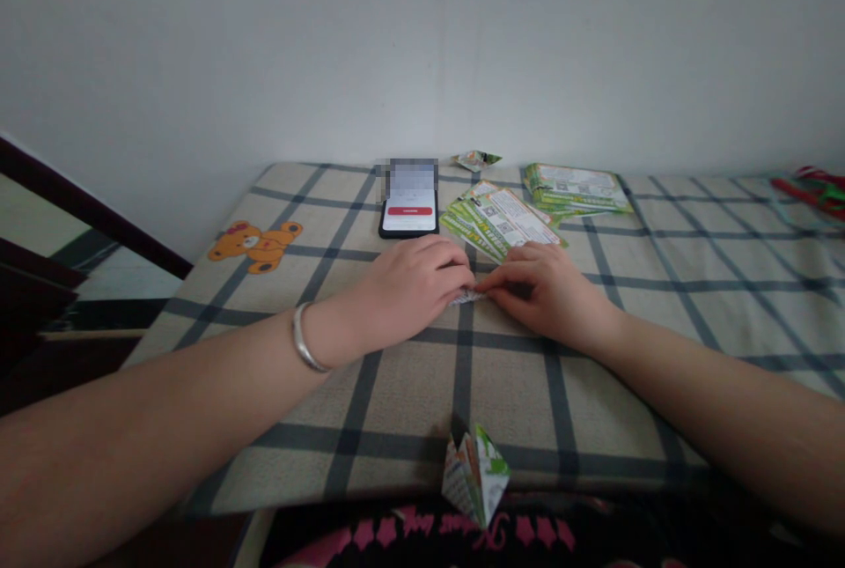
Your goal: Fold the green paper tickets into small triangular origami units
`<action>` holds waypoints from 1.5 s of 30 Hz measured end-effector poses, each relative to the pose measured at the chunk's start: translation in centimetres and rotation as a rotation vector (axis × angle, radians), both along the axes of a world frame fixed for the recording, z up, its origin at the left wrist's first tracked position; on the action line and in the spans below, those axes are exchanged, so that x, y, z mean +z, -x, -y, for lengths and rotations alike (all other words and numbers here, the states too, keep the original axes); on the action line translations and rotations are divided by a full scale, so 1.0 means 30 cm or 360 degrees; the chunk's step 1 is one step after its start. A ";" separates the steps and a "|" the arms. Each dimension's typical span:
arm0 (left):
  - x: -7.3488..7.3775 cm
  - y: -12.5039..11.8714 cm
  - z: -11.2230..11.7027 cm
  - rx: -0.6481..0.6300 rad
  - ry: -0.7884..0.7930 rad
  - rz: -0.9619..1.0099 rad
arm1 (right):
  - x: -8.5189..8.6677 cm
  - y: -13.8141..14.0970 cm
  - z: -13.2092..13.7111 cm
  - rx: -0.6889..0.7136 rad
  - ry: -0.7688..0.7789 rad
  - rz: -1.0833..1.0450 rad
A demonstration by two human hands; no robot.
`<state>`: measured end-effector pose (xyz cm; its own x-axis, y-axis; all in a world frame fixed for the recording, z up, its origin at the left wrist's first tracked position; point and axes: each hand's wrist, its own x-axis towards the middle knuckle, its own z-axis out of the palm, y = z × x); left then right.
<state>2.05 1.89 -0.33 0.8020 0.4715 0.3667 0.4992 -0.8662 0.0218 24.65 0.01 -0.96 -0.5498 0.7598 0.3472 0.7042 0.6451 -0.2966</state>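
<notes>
Between my hands, on the checked cloth, lies a small piece of printed paper [467, 296], mostly covered by my fingers. My left hand [419, 284] has its fingers curled down over the left side of the paper. My right hand [551, 291] pinches the paper's right edge between thumb and fingertips. A folded paper shape [476, 475] with pointed flaps stands at the near table edge. Just beyond my hands, several green and white printed leaflets [505, 220] lie fanned out. Another folded paper piece [476, 160] rests by the wall.
A phone [409, 214] with a lit screen lies beyond my left hand. A stack of leaflets [581, 189] sits at the back right. At left is a flat orange bear picture [256, 246]. Red and green items [815, 194] lie at the far right. A wall [422, 48] closes the back.
</notes>
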 end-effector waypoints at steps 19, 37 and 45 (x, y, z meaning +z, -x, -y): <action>0.007 0.018 0.017 -0.0202 0.0030 -0.0263 | 0.015 -0.026 0.027 0.0320 -0.0477 0.0347; 0.034 0.019 0.034 -0.0209 -0.0207 -0.0418 | 0.056 -0.002 0.042 0.0214 -0.0486 0.0590; 0.025 0.047 0.001 -0.0347 -0.0123 -0.0294 | 0.050 -0.020 0.038 0.0205 -0.0407 0.0496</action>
<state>0.65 1.84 0.41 0.9379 0.2571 0.2329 0.2905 -0.9490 -0.1222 25.25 -1.15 0.53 -0.7432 0.5889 0.3176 0.6437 0.7588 0.0991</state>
